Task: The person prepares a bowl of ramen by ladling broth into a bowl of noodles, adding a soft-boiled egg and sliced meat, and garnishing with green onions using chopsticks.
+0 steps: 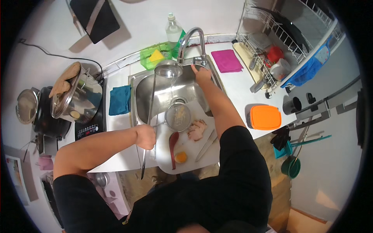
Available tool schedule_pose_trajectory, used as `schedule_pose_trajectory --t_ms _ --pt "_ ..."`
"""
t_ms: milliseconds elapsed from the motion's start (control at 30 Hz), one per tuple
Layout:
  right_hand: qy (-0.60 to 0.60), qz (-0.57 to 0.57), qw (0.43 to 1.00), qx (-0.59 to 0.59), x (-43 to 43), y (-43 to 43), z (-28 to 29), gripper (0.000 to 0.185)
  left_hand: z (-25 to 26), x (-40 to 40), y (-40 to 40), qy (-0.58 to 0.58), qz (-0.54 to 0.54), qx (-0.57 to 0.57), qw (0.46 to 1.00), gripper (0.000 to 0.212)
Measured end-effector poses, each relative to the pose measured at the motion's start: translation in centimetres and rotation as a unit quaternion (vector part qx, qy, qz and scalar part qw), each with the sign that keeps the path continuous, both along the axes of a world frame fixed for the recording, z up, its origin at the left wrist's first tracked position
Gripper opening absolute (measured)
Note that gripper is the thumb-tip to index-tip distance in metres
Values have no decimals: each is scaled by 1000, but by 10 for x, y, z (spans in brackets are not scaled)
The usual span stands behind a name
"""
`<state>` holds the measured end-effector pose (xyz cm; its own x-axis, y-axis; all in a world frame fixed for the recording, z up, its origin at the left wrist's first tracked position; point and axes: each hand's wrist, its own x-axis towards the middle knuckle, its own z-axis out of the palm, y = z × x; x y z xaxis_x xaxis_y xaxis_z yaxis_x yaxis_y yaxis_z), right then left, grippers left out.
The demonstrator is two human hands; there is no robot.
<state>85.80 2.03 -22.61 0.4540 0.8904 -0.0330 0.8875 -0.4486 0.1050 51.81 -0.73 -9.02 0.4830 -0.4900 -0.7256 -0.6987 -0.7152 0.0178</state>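
My left hand (146, 137) is closed around the long handle of a steel ladle (168, 70). The ladle's bowl hangs over the sink, beneath the spout of the chrome faucet (200, 35). A mesh strainer (178, 117) with pale bits in it has its handle running to the same hand; whether the fingers grip it too is hidden. By the faucet's base is my right hand (203, 75), index finger stretched out. Below, a white cutting board (186, 154) overlaps the sink's near edge, bearing sliced meat (197, 130), a red spoon (173, 145), a yellow-orange piece (181, 157) and steel tongs (206, 145).
Left of the steel sink (140, 87) lie a teal cloth (119, 100) and a lidded pot (84, 99) on an induction cooker (87, 129). Behind stands a soap bottle (174, 33). To the right are a magenta cloth (226, 61), a dish rack (274, 70) and an orange-lidded container (265, 117).
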Motion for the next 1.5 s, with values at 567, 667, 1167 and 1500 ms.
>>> schedule_pose_trajectory --t_ms 567,667,1167,1500 --pt "261 253 911 194 -155 -115 211 28 62 51 53 -584 423 -677 145 44" --pt "95 304 879 355 -197 -94 228 38 64 57 79 -515 297 -796 -114 40" --pt "184 415 835 312 -434 -205 349 28 192 -238 -28 -522 193 -831 7 44" --pt "458 469 738 162 -596 -203 230 25 122 -577 -137 -718 479 -504 13 36"
